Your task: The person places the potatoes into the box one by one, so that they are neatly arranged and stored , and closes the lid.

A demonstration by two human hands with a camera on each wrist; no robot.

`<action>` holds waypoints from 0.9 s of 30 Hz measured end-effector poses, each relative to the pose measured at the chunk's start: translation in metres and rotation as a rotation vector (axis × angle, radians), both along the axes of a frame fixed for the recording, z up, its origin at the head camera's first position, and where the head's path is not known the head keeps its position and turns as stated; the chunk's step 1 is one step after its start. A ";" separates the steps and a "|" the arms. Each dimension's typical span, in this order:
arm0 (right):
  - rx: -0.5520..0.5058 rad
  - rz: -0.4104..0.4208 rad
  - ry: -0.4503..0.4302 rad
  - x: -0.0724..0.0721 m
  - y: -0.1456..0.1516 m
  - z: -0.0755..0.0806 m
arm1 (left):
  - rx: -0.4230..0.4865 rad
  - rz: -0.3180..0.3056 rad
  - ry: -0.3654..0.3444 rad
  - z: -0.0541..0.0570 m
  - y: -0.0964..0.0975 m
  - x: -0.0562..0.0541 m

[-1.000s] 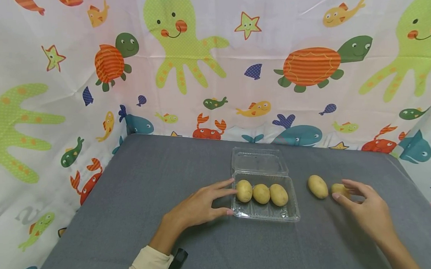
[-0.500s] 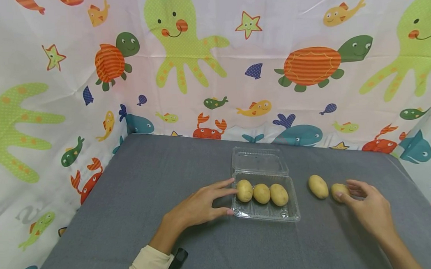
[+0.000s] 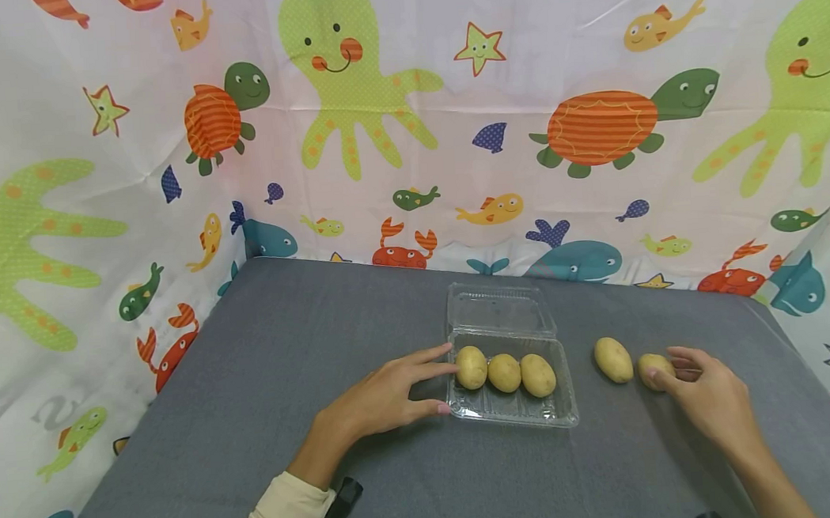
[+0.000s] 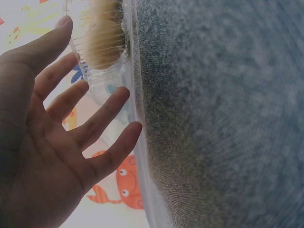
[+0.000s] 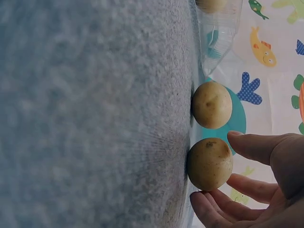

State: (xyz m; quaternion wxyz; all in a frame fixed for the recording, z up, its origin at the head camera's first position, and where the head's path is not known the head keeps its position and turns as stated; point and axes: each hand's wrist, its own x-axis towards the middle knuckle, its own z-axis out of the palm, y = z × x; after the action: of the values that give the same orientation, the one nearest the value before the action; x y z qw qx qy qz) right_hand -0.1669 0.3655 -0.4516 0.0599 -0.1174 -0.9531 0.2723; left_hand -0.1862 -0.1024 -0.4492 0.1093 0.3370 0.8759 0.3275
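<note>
In the head view, my left hand has its fingers spread at the left edge of a clear plastic clamshell container. Three potatoes sit in a row in its base. My left palm holds nothing in the left wrist view. Over to the right, my right hand is loosely spaced around a potato on the table, the thumb overlapping it. The right wrist view shows that potato between thumb and fingers, with fingertips close under it. Another potato lies just left of it.
The container's hinged lid lies back, away from me. Grey cloth covers the table. A white curtain printed with sea animals hangs behind and along the sides. A black strap piece shows by my left wrist.
My right hand has drawn back slightly to the right, its fingers loosening from around the potato, so more of it shows. My left hand, the container and the other potatoes stay put.
</note>
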 end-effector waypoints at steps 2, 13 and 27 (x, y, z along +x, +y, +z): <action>0.004 0.008 0.001 0.000 0.000 0.000 | 0.000 0.003 -0.006 0.001 0.000 0.000; 0.019 0.010 -0.039 -0.004 0.003 -0.001 | -0.014 0.007 -0.006 0.000 0.000 0.001; -0.001 0.010 -0.104 -0.005 0.004 0.000 | -0.003 0.001 -0.006 0.001 0.000 0.001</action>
State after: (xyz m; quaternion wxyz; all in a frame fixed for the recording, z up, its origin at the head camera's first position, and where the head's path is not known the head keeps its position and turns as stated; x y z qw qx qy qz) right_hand -0.1716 0.3696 -0.4516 0.0090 -0.1268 -0.9554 0.2667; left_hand -0.1855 -0.1021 -0.4478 0.1122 0.3354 0.8763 0.3270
